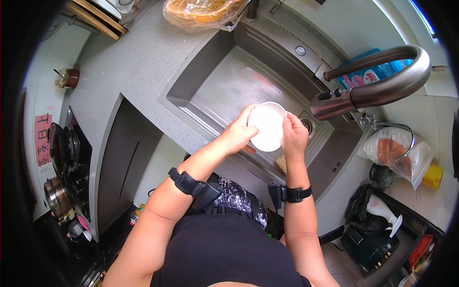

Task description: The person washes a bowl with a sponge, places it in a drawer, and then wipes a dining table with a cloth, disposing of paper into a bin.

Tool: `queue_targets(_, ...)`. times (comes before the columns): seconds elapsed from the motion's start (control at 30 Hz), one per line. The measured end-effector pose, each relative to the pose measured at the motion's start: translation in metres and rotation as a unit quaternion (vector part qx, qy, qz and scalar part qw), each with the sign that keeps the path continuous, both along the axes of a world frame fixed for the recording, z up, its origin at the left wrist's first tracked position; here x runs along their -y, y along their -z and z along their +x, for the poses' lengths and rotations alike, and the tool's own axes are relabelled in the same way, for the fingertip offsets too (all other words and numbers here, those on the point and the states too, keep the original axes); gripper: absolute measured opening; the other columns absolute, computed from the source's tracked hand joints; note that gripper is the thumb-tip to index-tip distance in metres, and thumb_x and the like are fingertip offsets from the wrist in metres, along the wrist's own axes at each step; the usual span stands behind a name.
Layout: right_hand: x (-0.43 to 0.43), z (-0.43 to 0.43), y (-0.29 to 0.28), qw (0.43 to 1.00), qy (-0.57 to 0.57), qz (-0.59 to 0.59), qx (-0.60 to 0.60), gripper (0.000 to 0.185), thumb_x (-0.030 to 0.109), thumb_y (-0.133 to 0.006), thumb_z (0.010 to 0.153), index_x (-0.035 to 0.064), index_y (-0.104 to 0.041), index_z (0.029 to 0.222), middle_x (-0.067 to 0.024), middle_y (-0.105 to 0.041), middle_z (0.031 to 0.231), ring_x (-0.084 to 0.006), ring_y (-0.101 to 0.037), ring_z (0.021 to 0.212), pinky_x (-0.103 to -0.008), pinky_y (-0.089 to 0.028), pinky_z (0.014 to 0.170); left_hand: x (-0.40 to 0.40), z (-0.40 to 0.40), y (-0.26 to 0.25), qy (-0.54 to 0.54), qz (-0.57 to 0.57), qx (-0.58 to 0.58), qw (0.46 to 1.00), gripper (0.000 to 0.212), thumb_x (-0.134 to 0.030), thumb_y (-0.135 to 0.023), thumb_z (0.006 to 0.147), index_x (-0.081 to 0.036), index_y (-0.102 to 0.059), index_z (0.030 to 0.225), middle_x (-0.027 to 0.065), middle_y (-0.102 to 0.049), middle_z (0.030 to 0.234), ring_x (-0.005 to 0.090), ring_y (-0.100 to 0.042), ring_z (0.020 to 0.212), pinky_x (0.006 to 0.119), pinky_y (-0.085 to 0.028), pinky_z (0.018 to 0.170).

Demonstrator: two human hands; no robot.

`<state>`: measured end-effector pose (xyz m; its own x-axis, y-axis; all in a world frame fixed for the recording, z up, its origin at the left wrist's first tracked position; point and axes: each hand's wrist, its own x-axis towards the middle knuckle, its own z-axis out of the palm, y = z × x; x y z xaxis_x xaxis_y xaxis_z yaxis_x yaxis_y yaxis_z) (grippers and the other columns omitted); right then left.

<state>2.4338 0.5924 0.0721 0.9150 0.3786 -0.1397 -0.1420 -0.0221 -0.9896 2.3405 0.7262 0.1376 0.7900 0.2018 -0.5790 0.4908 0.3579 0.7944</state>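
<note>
A small round white bowl [268,125] is held between both hands, above the near part of the stainless-steel sink [222,77]. My left hand [239,132] grips its left side, with the thumb over the rim. My right hand [295,131] pinches the opposite side. Overexposure hides any detail inside the bowl. The sink drain [307,125] lies just beyond my right hand and is partly covered by it. A tan sponge-like block [281,163] shows beside my right wrist, near the sink's front wall.
A pull-down faucet [373,95] arches over the sink's right side. Behind it stands a blue detergent bottle [369,73]. A plastic-wrapped orange basket [200,10] sits on the speckled grey counter [140,53]. Plastic bags [398,150] rest at the right, and a lidded pan [59,149] is far left.
</note>
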Motion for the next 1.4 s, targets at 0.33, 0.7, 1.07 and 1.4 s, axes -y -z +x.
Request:
queue_targets(0.33,0.002,0.0,0.006,1.0,0.016,0.013,-0.009,0.021,0.008,-0.054,0.089,-0.0067,-0.064,0.101,-0.0025,-0.066,0.084,-0.006,-0.058,0.075,-0.0204,-0.046,0.068,0.004,-0.001,0.001,-0.006,-0.001,0.002,1.0,0.071,-0.01,-0.046,0.074,-0.014,-0.021,0.14,0.019,-0.041,0.125,0.0355,-0.05,0.108,0.048,-0.057,0.06)
queue_targets(0.7,0.005,-0.003,0.008,0.995,0.014,0.071,-0.073,0.023,0.008,-0.056,0.088,-0.007,-0.063,0.104,-0.0029,-0.065,0.09,-0.0067,-0.058,0.08,-0.0202,-0.046,0.072,0.003,-0.002,0.005,0.02,0.023,0.006,1.0,0.072,-0.011,-0.047,0.074,-0.015,-0.019,0.141,0.0184,-0.041,0.127,0.035,-0.052,0.107,0.046,-0.057,0.058)
queue_targets(1.07,0.005,-0.001,0.0,0.999,0.021,0.01,-0.029,0.023,0.009,-0.057,0.088,-0.0072,-0.063,0.104,-0.0026,-0.066,0.088,-0.0061,-0.058,0.078,-0.0198,-0.046,0.07,0.003,-0.002,0.007,-0.003,-0.005,-0.007,1.0,0.073,-0.011,-0.048,0.075,-0.017,-0.019,0.142,0.0178,-0.041,0.127,0.0349,-0.051,0.107,0.047,-0.057,0.058)
queue_targets(1.4,0.005,0.0,0.0,0.999,0.017,0.027,-0.043,0.023,0.008,-0.056,0.089,-0.0071,-0.063,0.104,-0.0023,-0.065,0.088,-0.0059,-0.057,0.078,-0.0197,-0.046,0.07,0.004,0.0,0.006,0.0,-0.001,-0.005,1.0,0.074,-0.011,-0.048,0.074,-0.015,-0.018,0.142,0.0186,-0.042,0.127,0.0346,-0.051,0.107,0.047,-0.057,0.058)
